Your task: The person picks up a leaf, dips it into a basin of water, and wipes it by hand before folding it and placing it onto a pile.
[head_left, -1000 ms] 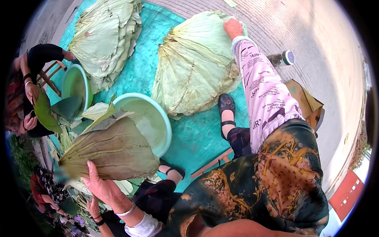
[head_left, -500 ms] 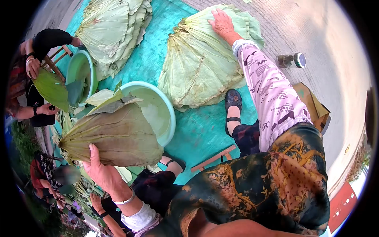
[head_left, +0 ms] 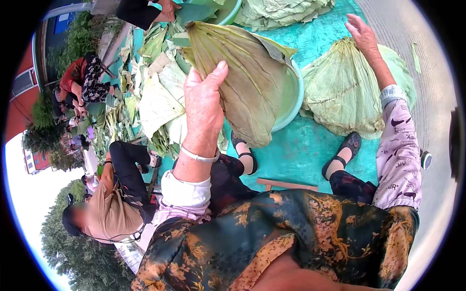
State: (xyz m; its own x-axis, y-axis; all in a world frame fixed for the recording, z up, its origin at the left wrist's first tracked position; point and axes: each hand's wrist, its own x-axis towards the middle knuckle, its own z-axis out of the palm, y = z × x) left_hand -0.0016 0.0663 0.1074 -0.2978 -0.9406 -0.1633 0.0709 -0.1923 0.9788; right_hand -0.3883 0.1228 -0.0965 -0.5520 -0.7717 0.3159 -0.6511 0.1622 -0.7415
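My left hand [head_left: 204, 104] grips a folded, brownish-green lotus leaf [head_left: 250, 85], thumb on its near face and the narrow stem end pointing up. The leaf partly hides a pale green basin [head_left: 295, 104] behind it. At the right, my right hand [head_left: 365, 41] is open, fingers stretched out and nothing in them. It is over the upper part of a fanned stack of pale lotus leaves [head_left: 340, 87]; whether the palm touches the stack I cannot tell.
Another leaf stack [head_left: 281, 12] lies at the top beside a second basin [head_left: 230, 12], near a co-worker's hand [head_left: 168, 8]. Loose leaves [head_left: 162, 102] spread on the left. A wooden stool edge [head_left: 286, 185] is before me on the teal sheet [head_left: 291, 165]. A seated person [head_left: 116, 203] is at left.
The view has swung left, bringing more people into sight. My left hand has raised and turned the leaf, stem end up. My right hand has shifted toward the stack's narrow end.
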